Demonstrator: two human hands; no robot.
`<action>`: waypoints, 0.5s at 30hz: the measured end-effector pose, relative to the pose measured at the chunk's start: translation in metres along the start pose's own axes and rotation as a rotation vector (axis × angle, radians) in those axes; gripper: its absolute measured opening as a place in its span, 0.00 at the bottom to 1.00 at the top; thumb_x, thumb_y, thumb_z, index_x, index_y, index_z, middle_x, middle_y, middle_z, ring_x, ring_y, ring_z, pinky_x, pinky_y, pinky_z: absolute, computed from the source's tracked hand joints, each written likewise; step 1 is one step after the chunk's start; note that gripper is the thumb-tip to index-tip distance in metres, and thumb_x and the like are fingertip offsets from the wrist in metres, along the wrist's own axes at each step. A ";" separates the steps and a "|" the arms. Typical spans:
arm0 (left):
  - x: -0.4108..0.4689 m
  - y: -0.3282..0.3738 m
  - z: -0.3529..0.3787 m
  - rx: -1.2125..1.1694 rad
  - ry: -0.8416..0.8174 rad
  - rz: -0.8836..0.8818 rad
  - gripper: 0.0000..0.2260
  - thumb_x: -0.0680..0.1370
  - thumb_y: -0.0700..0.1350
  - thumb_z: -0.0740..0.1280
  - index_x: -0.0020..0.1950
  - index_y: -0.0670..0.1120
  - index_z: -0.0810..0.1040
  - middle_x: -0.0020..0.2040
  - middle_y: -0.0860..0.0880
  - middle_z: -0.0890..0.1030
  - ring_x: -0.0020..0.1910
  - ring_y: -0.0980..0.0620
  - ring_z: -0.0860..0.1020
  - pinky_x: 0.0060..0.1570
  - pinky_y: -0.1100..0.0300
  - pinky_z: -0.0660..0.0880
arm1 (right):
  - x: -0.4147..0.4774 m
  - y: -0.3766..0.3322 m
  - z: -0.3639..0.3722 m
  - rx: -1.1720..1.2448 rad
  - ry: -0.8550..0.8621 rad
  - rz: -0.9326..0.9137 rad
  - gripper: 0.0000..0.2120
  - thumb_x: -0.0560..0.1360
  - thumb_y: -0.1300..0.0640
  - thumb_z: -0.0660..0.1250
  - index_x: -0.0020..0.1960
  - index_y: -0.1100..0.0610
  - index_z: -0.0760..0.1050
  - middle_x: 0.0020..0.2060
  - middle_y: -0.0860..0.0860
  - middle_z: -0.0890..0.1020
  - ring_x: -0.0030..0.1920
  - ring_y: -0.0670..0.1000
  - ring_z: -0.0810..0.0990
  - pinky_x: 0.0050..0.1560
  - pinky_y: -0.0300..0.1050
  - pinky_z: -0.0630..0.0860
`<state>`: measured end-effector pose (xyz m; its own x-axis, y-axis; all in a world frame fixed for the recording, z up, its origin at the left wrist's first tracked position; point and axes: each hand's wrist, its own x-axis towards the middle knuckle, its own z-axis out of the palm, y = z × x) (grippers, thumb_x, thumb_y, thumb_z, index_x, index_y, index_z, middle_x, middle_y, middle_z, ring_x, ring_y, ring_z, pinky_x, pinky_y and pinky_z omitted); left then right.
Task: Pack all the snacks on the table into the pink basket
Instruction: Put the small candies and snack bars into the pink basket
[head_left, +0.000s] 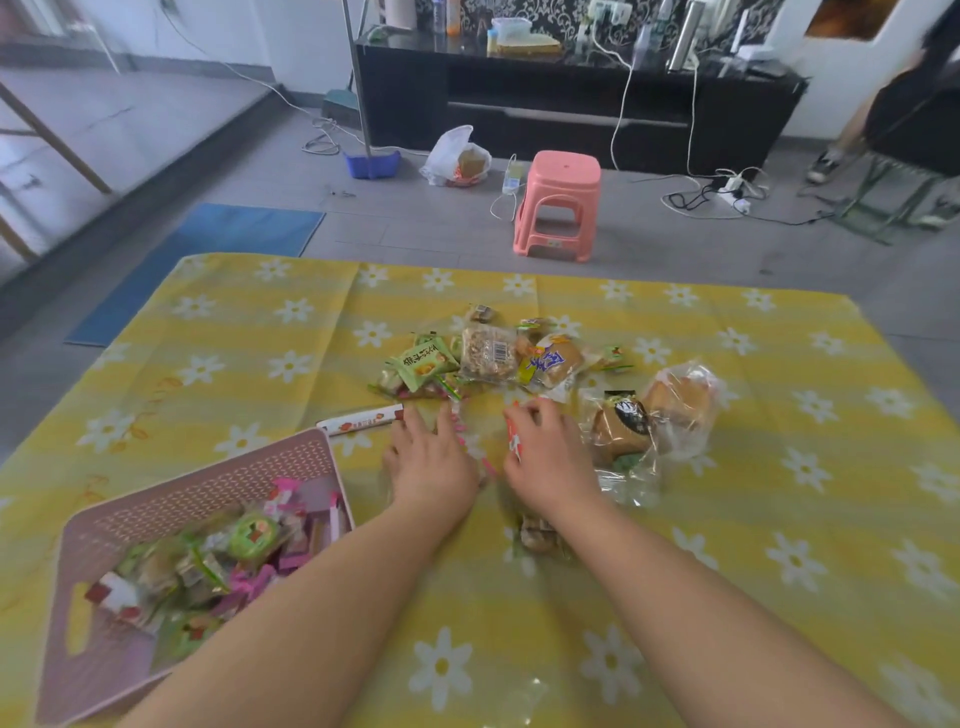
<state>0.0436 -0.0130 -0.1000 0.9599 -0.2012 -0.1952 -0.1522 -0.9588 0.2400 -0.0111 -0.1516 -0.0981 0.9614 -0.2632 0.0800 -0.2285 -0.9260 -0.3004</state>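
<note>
Both hands are working in the gathering step: the left hand (431, 462) is lying flat, fingers extended, on pink candies (487, 464); the right hand (550, 457) is pinching a red-and-white packet (513, 440). Next, both loads probably need carrying to the part-filled pink basket (208, 488), near-left.

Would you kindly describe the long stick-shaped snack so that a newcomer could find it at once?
Find the pink basket at the near left of the yellow flowered tablecloth. Just beyond its far right corner lies the stick packet, its right end by the left hand. Unlike the pillow-shaped wrappers heaped behind it, it is long, thin and white, with a dark red right end.
</note>
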 end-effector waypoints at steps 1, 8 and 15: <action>-0.004 0.003 0.002 0.007 0.001 -0.039 0.33 0.77 0.56 0.58 0.79 0.55 0.47 0.78 0.40 0.46 0.75 0.34 0.47 0.66 0.34 0.54 | 0.001 -0.001 -0.001 0.003 0.013 -0.010 0.26 0.71 0.54 0.67 0.69 0.50 0.69 0.62 0.53 0.70 0.59 0.60 0.72 0.56 0.55 0.75; -0.026 0.006 0.016 0.061 0.113 0.035 0.23 0.83 0.57 0.51 0.78 0.56 0.56 0.68 0.42 0.67 0.62 0.40 0.67 0.53 0.47 0.68 | 0.019 -0.003 -0.004 -0.042 -0.299 0.111 0.40 0.68 0.43 0.67 0.77 0.46 0.57 0.73 0.53 0.61 0.68 0.63 0.65 0.66 0.58 0.69; -0.042 0.005 0.030 0.049 0.253 0.201 0.19 0.82 0.56 0.50 0.70 0.54 0.68 0.66 0.42 0.72 0.59 0.40 0.70 0.55 0.43 0.66 | 0.021 0.001 -0.006 -0.051 -0.290 0.095 0.34 0.68 0.39 0.68 0.71 0.48 0.65 0.75 0.54 0.59 0.66 0.65 0.69 0.64 0.57 0.71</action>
<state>-0.0049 -0.0148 -0.1189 0.9367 -0.3368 0.0953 -0.3495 -0.9147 0.2028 0.0076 -0.1600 -0.0909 0.9372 -0.2681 -0.2233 -0.3201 -0.9153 -0.2446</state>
